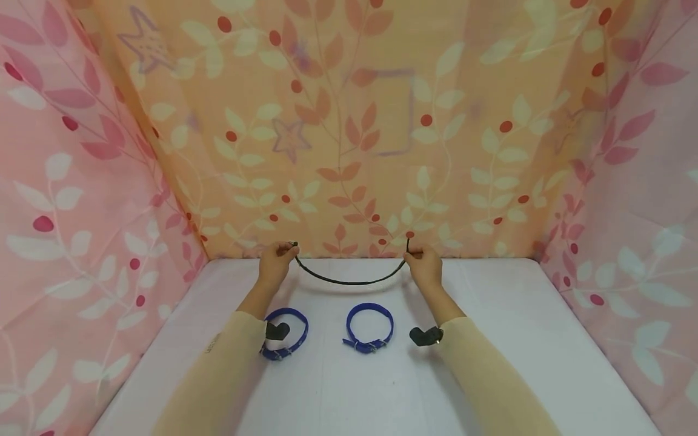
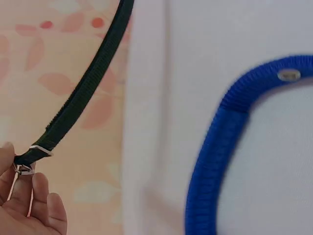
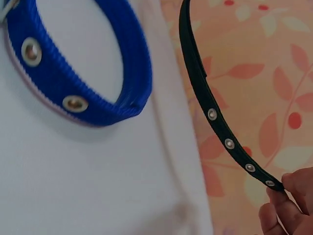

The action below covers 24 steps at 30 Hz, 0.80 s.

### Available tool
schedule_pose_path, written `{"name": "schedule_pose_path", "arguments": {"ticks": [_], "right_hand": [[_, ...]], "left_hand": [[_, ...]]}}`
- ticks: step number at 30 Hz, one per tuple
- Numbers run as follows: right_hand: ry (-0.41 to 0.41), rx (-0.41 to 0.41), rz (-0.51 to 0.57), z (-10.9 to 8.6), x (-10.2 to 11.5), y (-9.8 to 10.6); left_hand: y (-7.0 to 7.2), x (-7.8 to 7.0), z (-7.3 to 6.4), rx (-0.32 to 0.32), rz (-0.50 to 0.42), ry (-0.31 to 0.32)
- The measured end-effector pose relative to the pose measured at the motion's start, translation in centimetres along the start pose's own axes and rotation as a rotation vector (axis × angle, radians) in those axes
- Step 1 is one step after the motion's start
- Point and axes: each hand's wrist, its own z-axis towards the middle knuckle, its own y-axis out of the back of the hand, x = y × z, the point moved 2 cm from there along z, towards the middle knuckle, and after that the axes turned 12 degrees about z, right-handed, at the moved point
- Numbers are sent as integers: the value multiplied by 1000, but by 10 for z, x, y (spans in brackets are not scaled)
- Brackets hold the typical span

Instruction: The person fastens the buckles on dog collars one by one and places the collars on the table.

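Note:
A dark green collar (image 1: 349, 283) hangs unbuckled in a shallow curve between both hands, over the far part of the table. My left hand (image 1: 277, 261) pinches its buckle end, where a metal buckle (image 2: 24, 170) and a keeper loop show in the left wrist view. The other end, lined with several metal eyelets (image 3: 229, 144), is pinched between thumb and finger of my right hand (image 1: 426, 264). Two blue collars lie buckled into rings nearer the front: one blue collar (image 1: 369, 307) in the middle, another blue collar (image 1: 306, 330) beside the left wrist, partly hidden by it.
The white table (image 1: 338, 393) meets an orange leaf-patterned cloth (image 1: 349, 200) at its far edge. Pink patterned cloth walls (image 1: 98, 290) stand at left and right. Black wrist mounts (image 1: 424, 336) stick out from both sleeves above the table.

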Motion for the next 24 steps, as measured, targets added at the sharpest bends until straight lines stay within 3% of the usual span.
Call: {"name": "schedule_pose_path", "arguments": {"ticks": [3,9,17,24], "right_hand": [[24,28,121,-5,11,7],[16,111,338,-24,24,25],[67,109,398,-56,52,51],[159,217,499,-84,78,70]], "left_hand": [[6,-10,-8,-22,-31,-45],[16,-26,-40,-67,-126,-111],[24,-54,-80,-109,-119,-181],[30,-75,-113,-98,-167,-230]]}}
